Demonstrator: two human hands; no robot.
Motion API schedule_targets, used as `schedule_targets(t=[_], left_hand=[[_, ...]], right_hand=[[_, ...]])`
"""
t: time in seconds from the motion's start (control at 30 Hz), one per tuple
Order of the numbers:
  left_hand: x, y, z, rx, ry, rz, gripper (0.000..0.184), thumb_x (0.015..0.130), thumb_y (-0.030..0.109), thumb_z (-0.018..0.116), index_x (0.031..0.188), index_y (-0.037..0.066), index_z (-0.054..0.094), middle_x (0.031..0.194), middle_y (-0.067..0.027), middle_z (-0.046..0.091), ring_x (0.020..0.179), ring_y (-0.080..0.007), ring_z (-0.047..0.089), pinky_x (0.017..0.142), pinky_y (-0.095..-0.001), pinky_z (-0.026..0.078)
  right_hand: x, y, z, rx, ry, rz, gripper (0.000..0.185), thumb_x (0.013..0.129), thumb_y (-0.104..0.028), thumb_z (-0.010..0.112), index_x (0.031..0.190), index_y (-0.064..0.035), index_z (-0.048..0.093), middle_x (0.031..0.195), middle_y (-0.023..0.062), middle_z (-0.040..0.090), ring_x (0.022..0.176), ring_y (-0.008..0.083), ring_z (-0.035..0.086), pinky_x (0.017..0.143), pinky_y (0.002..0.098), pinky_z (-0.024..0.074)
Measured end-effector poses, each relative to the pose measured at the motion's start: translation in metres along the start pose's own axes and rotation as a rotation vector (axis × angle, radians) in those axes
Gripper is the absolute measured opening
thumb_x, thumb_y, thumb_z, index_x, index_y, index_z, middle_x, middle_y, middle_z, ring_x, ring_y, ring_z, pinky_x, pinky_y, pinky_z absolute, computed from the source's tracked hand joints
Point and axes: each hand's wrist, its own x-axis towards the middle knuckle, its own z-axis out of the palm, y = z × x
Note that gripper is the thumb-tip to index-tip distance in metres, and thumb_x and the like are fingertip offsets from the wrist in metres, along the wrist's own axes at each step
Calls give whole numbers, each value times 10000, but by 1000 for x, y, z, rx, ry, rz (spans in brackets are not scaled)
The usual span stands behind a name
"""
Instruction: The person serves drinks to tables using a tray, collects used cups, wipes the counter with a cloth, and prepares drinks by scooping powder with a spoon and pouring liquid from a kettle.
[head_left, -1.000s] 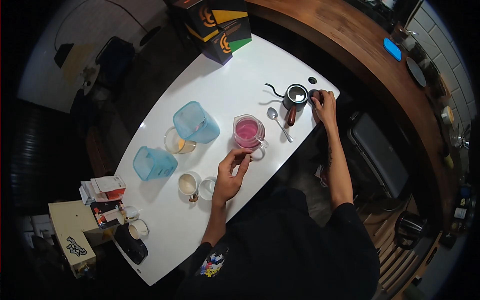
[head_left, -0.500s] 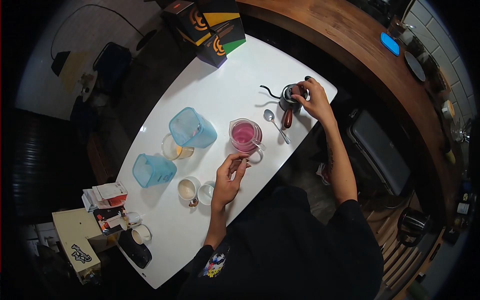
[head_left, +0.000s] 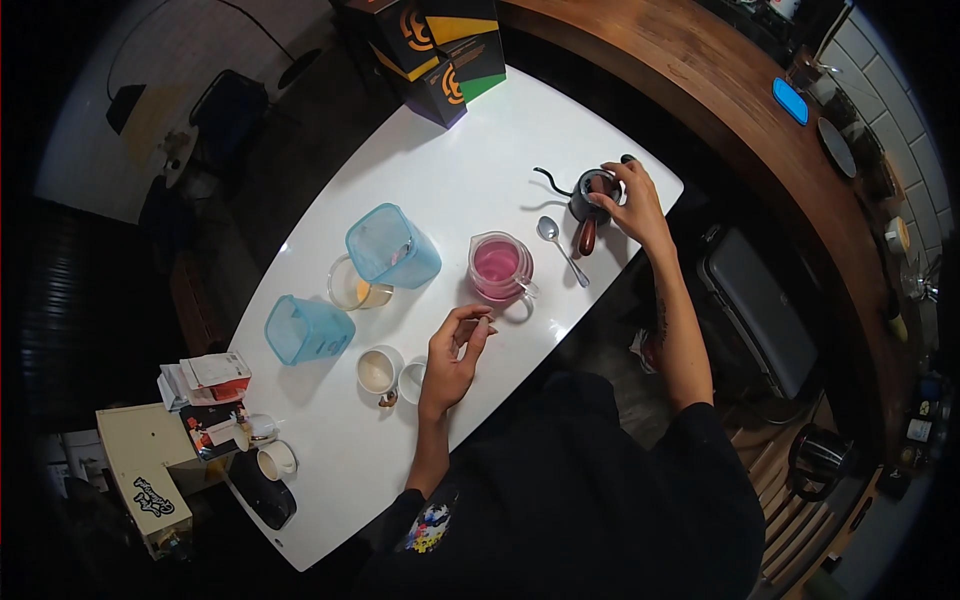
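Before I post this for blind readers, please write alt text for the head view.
A bare right hand holds a lid at the top of a gooseneck kettle on a white table. The left hand is near a glass pitcher of pink liquid, with a spoon between pitcher and kettle.

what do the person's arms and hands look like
Left hand and right hand are bare, ungloved. The black shirt has short sleeves and a multicoloured print near the left one. A dark marking shows on the right forearm.

Hands (head_left: 450,362) apart, fingers (head_left: 476,343) bent
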Motion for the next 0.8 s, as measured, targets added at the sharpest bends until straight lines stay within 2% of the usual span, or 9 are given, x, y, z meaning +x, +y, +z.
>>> schedule_targets(t=[0.1, 0.23, 0.4, 0.43, 0.57, 0.67, 0.7, 0.73, 0.8], left_hand=[[-4, 5, -4, 1, 11, 15, 237, 959, 93, 554, 1164, -26, 545, 1025, -95, 622, 955, -151, 620, 878, -286, 468], [-15, 10, -19, 31, 78, 81, 222, 953, 74, 552, 1152, -25, 546, 1046, -93, 616, 990, -155, 612, 912, -292, 455], [-34, 20, -49, 132, 271, 121, 209, 931, 39, 560, 1132, -17, 553, 1094, -93, 599, 1056, -175, 584, 961, -314, 433], [-39, 19, -55, 215, 339, 155, 213, 921, 39, 571, 1127, -12, 559, 1084, -95, 603, 1050, -189, 588, 961, -319, 433], [-66, 26, -71, 492, 511, 159, 284, 839, 45, 674, 1108, 11, 589, 1056, -120, 608, 1024, -235, 603, 921, -329, 459], [-87, 27, -72, 614, 564, 75, 420, 758, 76, 767, 1138, 21, 599, 1091, -133, 607, 1055, -264, 603, 903, -341, 478], [-92, 26, -69, 644, 531, 63, 443, 754, 69, 768, 1159, 27, 594, 1121, -129, 601, 1052, -259, 601, 914, -340, 475], [-96, 25, -66, 670, 497, 51, 467, 749, 61, 769, 1179, 32, 589, 1152, -125, 594, 1048, -255, 598, 924, -340, 471], [-102, 14, -60, 694, 472, 29, 554, 732, 117, 798, 1235, 58, 573, 1250, -133, 553, 1106, -277, 581, 943, -358, 474]], right_hand=[[-3, -12, -10, 75, 186, -35, 440, 739, -224, 784, 1092, -12, 627, 946, 162, 565, 863, 313, 580, 747, 404, 472], [-24, -50, -23, 80, 350, -16, 246, 794, -93, 709, 1014, -4, 645, 802, 105, 543, 695, 200, 525, 592, 307, 423], [-59, -111, 6, 350, 101, -56, 169, 806, -20, 678, 969, 4, 638, 736, 83, 520, 613, 166, 482, 560, 297, 393], [-63, -116, 20, 380, 64, -117, 176, 809, -4, 680, 977, 25, 636, 727, 32, 498, 626, 98, 454, 563, 251, 366], [-65, -149, 49, 412, -142, -210, 241, 801, -15, 686, 1030, 19, 621, 759, 60, 525, 644, 136, 482, 589, 259, 390], [-57, -165, 77, 522, -111, -329, 280, 786, -21, 692, 1054, -10, 612, 770, 91, 519, 606, 201, 479, 571, 316, 403], [-54, -164, 83, 456, -129, -394, 382, 793, -36, 696, 1155, -4, 576, 809, 80, 540, 605, 175, 489, 571, 296, 404], [-52, -169, 88, 468, -147, -408, 382, 793, -36, 696, 1155, -4, 576, 809, 80, 540, 605, 175, 489, 571, 296, 404], [-48, -179, 96, 550, -251, -149, 450, 810, -62, 700, 1223, 7, 536, 838, 63, 555, 588, 133, 482, 555, 271, 399]])
